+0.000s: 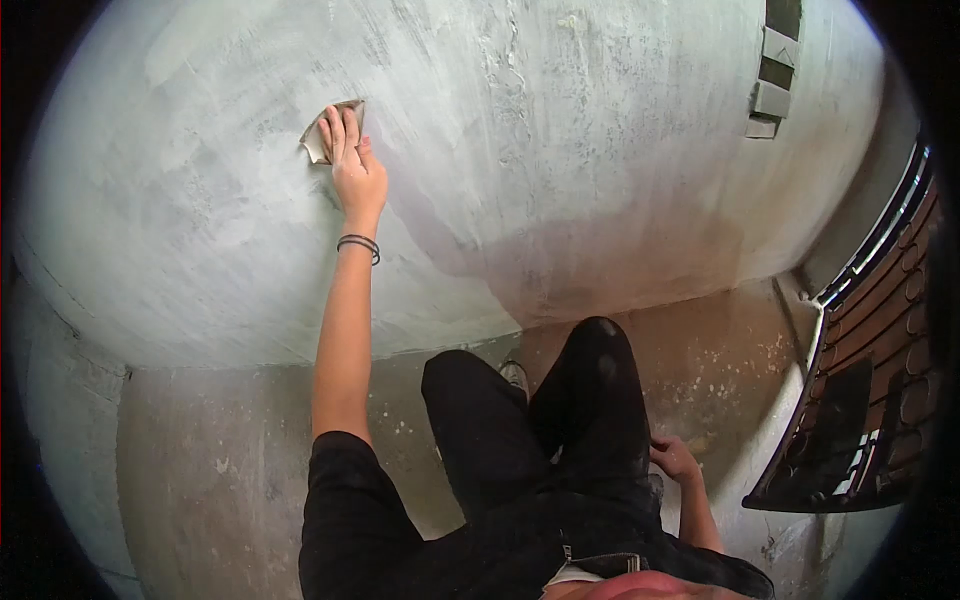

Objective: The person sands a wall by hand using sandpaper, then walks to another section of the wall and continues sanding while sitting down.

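Observation:
Against the pale, patchy wall [560, 140], my left hand [352, 165] presses a folded piece of sandpaper [316, 149] flat under its fingers. The sheet's light edge curls out on the left, and a darker corner shows above the fingertips. A dark band circles that wrist. Low on the right, my right hand [676, 459] is beside my black trouser leg [600, 400], its fingers bent in towards the cloth. The leg partly covers those fingertips, so whatever they may hold is hidden.
A dark metal grille [870, 360] stands at the right, beside a narrow ledge. Slotted openings with grey pieces [772, 98] are set in the upper right of the wall. The worn floor [230, 470] has pale spots and splashes. My knees are bent close to the wall's foot.

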{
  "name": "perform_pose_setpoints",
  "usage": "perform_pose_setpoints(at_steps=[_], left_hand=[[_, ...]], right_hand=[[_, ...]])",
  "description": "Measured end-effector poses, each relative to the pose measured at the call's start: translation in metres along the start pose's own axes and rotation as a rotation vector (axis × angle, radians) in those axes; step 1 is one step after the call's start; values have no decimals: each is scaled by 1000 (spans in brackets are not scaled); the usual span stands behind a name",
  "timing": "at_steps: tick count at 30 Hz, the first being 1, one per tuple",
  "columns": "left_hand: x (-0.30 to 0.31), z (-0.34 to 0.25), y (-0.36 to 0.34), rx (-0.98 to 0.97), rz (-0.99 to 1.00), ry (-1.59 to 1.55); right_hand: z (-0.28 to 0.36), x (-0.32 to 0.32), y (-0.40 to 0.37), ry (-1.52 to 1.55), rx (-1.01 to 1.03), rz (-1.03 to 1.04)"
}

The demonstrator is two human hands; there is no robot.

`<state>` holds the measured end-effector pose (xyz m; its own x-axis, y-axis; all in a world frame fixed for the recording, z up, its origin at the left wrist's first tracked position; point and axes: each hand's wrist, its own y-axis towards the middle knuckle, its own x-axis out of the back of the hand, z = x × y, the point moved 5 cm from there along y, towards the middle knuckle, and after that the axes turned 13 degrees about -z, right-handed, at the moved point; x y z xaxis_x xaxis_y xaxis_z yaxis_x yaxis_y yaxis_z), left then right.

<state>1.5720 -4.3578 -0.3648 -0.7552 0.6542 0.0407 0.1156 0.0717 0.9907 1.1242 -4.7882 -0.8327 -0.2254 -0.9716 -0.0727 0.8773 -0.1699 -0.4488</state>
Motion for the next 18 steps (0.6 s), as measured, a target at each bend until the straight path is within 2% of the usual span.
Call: perform_pose_setpoints(at_steps=[5, 12, 15, 18], left_hand=[[-5, -4, -1, 18, -26, 45], [0, -9, 2, 21, 2, 47], [0, -7, 2, 15, 15, 56], [4, -7, 3, 11, 27, 23]], right_hand=[[3, -4, 4, -164, 230, -44], [1, -3, -1, -42, 193, -148], [-2, -1, 17, -124, 198, -97], [22, -6, 10, -264, 314, -97]])
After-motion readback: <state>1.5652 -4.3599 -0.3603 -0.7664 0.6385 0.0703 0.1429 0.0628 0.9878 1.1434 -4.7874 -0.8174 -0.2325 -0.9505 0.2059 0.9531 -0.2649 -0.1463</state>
